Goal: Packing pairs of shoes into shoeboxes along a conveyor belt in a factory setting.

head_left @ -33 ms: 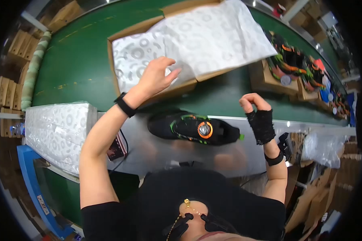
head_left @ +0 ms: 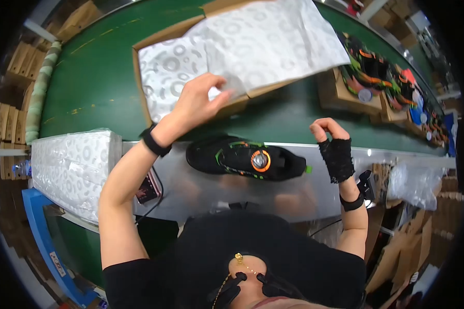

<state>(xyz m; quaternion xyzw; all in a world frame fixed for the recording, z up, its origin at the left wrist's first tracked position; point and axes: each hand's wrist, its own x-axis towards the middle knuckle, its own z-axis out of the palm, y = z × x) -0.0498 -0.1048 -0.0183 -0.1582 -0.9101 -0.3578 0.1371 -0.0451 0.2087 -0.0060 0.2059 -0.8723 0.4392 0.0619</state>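
Observation:
My left hand, bare with a black wristband, is open over the near edge of a shoebox. Its thumb and forefinger stand apart beside white patterned wrapping paper that lines the box and spreads over its right part. A black sports shoe with green trim and an orange-ringed dial lies on the metal ledge before me, its toe to the left; neither hand touches it. Right of its heel, my right hand, in a black fingerless glove, is raised with the fingers curled in toward the thumb; nothing shows in them.
A wrapped, patterned box stands at the left by a blue frame. Several similar shoes sit on cartons at the far right of the green belt. A cable runs along the ledge.
The box and shoe appear slightly farther left and higher in the picture. Both hands keep nearly the same pose.

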